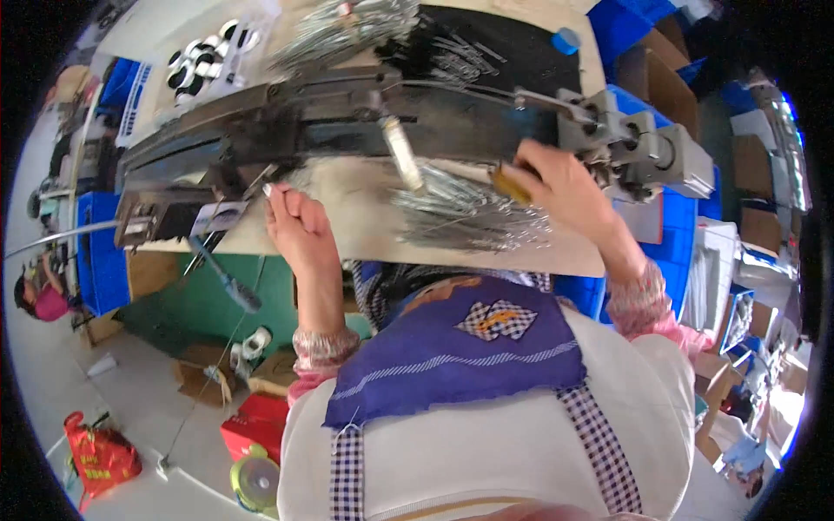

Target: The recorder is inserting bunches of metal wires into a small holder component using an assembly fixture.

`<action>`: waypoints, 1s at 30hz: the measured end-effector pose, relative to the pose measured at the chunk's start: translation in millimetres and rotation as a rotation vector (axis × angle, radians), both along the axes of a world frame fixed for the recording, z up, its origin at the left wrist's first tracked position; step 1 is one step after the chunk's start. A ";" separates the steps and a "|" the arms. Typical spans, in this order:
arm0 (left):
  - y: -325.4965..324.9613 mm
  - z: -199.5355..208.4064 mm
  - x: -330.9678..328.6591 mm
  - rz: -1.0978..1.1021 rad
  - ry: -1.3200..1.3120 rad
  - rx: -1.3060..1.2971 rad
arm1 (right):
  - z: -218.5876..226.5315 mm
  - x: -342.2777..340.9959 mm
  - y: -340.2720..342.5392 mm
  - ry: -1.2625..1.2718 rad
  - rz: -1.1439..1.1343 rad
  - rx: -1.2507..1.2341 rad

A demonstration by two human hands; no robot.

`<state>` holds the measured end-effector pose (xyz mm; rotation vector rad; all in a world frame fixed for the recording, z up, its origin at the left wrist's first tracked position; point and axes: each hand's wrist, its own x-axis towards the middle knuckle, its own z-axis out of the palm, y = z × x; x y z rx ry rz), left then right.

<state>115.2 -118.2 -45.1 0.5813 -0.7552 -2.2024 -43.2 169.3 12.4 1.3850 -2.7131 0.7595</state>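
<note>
A long dark metal bench machine (347,126) runs across the worktable. At its left part, my left hand (301,227) is closed, thumb and fingers pinched by the machine's front edge; what they hold is too small to make out. My right hand (565,187) wraps round a yellow-brown handle (512,184), slightly blurred, in front of the machine's right end. Below and left of that handle lies a loose pile of thin shiny metal rods (460,213). A pale strip (401,152) slants from the machine toward the pile.
Behind the machine lie more metal rods (343,30), a black mat (539,52) and a blue cap (565,41). A clear tray (248,65) holds black-and-white round parts. Grey cylinder fittings (665,161) jut out at right. Blue crates (97,260) flank the table.
</note>
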 end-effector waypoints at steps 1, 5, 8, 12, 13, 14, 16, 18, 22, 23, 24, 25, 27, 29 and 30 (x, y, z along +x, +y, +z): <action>26.3 23.2 -15.6 -0.090 -0.007 -0.146 | 18.9 9.6 10.5 -0.221 -0.012 0.015; 96.6 82.9 -72.6 -0.829 -0.018 -0.340 | 55.7 9.1 24.3 -0.566 0.030 0.203; 116.4 66.9 -113.9 -1.069 -0.188 -0.113 | 49.7 8.6 30.6 -0.491 0.194 0.144; 104.4 48.5 -122.1 -0.793 -0.187 -0.089 | 68.1 4.4 39.1 -0.570 0.237 0.142; 106.3 47.5 -121.1 -0.786 -0.194 -0.098 | 71.0 -1.1 37.7 -0.532 0.222 0.059; 109.4 48.9 -119.5 -0.679 -0.201 -0.119 | 73.2 -7.7 31.9 -0.350 0.178 -0.060; 117.3 48.2 -117.1 -0.579 -0.208 -0.158 | 82.1 -21.8 8.4 -0.211 -0.064 -0.277; 119.0 46.0 -116.2 -0.455 -0.169 -0.182 | 67.6 -62.3 -23.0 0.145 -0.019 -0.297; 115.8 47.9 -113.0 -0.429 -0.257 -0.197 | 40.4 -78.6 -91.7 -0.036 0.246 0.039; 119.0 50.4 -111.4 -0.431 -0.274 -0.175 | 34.3 -81.3 -94.3 -0.050 0.305 -0.032; 120.6 53.3 -112.1 -0.432 -0.268 -0.185 | 29.2 -84.1 -95.7 -0.065 0.363 -0.100; 121.2 56.5 -113.8 -0.447 -0.252 -0.169 | 27.7 -92.7 -91.6 -0.058 0.360 -0.103; 120.1 55.8 -110.8 -0.456 -0.243 -0.162 | 51.3 -79.1 -81.0 -0.499 0.220 -0.039; 121.4 59.0 -113.0 -0.454 -0.215 -0.147 | 52.9 -86.3 -78.6 -0.590 0.251 -0.072; 120.3 58.3 -110.5 -0.450 -0.185 -0.139 | 57.5 -87.2 -79.1 -0.683 0.245 -0.087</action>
